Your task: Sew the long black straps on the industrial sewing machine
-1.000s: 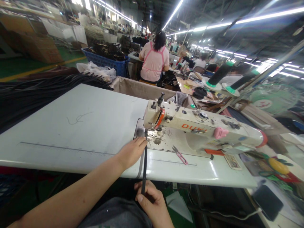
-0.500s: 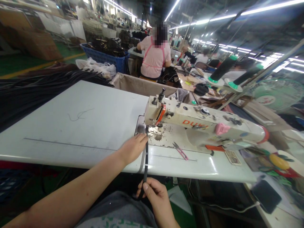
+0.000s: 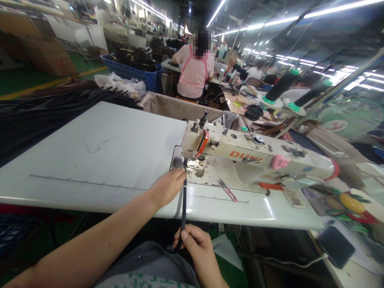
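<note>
A narrow black strap [image 3: 184, 204] runs from under the presser foot of the sewing machine [image 3: 222, 144], over the table's front edge and down towards my lap. Close in front of the needle area, my left hand [image 3: 171, 185] lies with its fingers together, fingertips closed on the strap. My right hand [image 3: 193, 240], below the table edge, pinches the strap between thumb and fingers. Pink-handled thread snips [image 3: 228, 190] rest on the machine bed, to the right of the strap.
A white sewing table [image 3: 75, 160] carries loose threads and a printed ruler line. Black strips [image 3: 45, 116] are heaped at the left. Behind stand a blue basket [image 3: 132, 74] and a seated co-worker [image 3: 195, 76]. Thread cones [image 3: 280, 88] and a phone [image 3: 336, 246] are at the right.
The strap has slid forward towards the machine; a pale mark on it now sits closer to my left fingers. Both hands stay in nearly the same places.
</note>
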Motion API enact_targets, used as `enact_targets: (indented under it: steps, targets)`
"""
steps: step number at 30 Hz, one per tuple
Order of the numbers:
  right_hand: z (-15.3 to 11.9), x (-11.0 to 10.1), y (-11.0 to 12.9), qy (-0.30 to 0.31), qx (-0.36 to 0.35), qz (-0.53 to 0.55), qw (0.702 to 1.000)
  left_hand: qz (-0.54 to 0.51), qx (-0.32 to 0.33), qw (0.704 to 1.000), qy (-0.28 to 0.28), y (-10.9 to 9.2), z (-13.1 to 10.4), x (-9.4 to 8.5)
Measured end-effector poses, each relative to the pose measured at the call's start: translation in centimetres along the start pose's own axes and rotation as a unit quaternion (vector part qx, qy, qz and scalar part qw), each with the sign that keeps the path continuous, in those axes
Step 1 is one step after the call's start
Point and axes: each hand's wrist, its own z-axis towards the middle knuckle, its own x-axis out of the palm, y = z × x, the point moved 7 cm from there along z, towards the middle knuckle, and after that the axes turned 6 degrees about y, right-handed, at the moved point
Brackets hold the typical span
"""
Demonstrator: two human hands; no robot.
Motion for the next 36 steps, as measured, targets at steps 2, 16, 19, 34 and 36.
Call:
enact_targets:
  steps: [2, 16, 19, 34, 36]
  targets:
    - [0.0, 0.0, -0.1, -0.003, 0.002, 0.002, 1.0, -0.002, 0.002, 1.0, 0.011, 0.0, 0.0, 0.1]
    - [0.0, -0.4, -0.6, -0.007, 0.0, -0.001, 1.0, -0.015, -0.008, 1.0, -0.001, 0.2, 0.3, -0.3]
    - [0.1, -0.4, -0.8, -0.004, 0.0, -0.001, 1.0, -0.02, -0.024, 0.999, -0.02, 0.2, 0.5, -0.6]
    - [0.3, -0.3, -1.3, 0.021, -0.026, -0.014, 0.999, -0.011, -0.014, 1.0, 0.001, 0.0, 0.4, -0.4]
    - [0.3, -0.2, -1.1, 0.031, -0.033, -0.02, 0.999, -0.009, -0.011, 1.0, -0.002, 0.0, 0.2, -0.3]
